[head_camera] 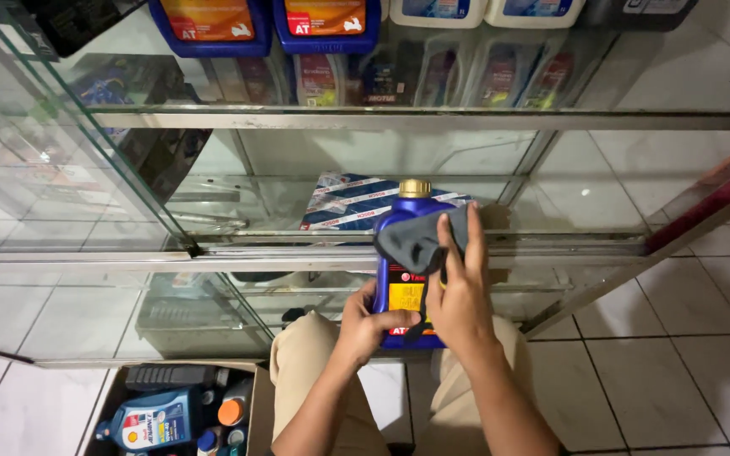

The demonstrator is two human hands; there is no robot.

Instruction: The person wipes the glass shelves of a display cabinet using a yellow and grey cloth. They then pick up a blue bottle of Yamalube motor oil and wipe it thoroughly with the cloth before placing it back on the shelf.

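Bright, even overhead light, soft reflections on the glass shelves (314,118), mild wide-angle bending at edges.

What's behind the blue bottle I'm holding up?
Behind the blue bottle, on the glass shelf, lies a flat blue-and-white striped box; the bottle and grey cloth under the right hand cover its near right part. The left hand grips the bottle's base.
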